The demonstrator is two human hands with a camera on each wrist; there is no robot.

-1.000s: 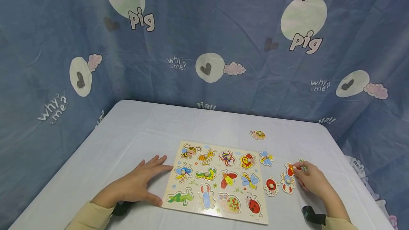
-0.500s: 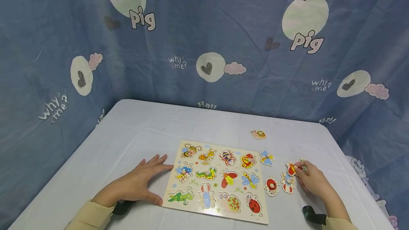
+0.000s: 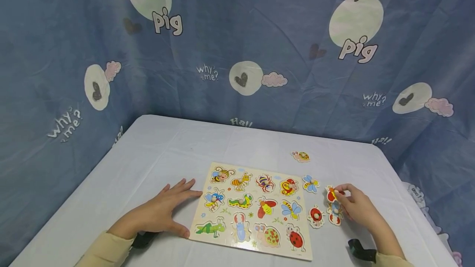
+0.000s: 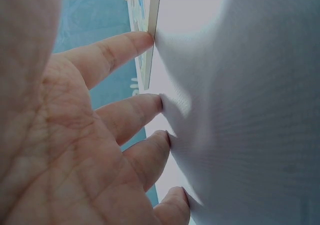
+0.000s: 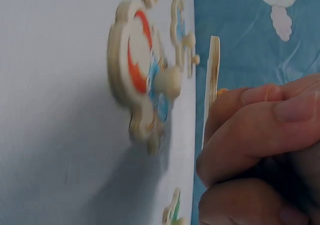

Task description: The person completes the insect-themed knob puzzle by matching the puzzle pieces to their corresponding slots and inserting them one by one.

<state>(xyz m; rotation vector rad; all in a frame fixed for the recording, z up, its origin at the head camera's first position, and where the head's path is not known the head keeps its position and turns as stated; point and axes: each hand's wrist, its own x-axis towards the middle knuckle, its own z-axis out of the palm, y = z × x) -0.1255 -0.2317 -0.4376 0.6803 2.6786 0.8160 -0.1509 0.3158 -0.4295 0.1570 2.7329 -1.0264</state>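
Note:
My right hand [image 3: 359,207] pinches a red and yellow winged-insect puzzle piece [image 3: 330,194] by its knob. In the right wrist view this piece [image 5: 212,67] stands edge-on, raised off the cloth. Just below it lies the red-clawed beetle piece [image 3: 335,213] with a round knob [image 5: 170,82]. Spread and fairly straight, the fingers of my left hand [image 3: 159,213] rest at the left edge of the wooden insect puzzle board [image 3: 250,248]. One fingertip [image 4: 146,41] touches the board's side in the left wrist view. Knobbed pieces fill the board's top row and part of its middle row.
Right of the board lie a ladybug piece [image 3: 316,216] and a blue-winged bee piece [image 3: 310,183]. A snail piece [image 3: 301,156] is farther back. A green piece [image 5: 174,207] shows in the right wrist view. Blue printed cloth [image 3: 237,106] hangs behind the white table [image 3: 178,147].
My right hand has moved left a little, drawing the red and yellow insect piece with it past the top of the beetle piece. My left hand stays at the board's edge.

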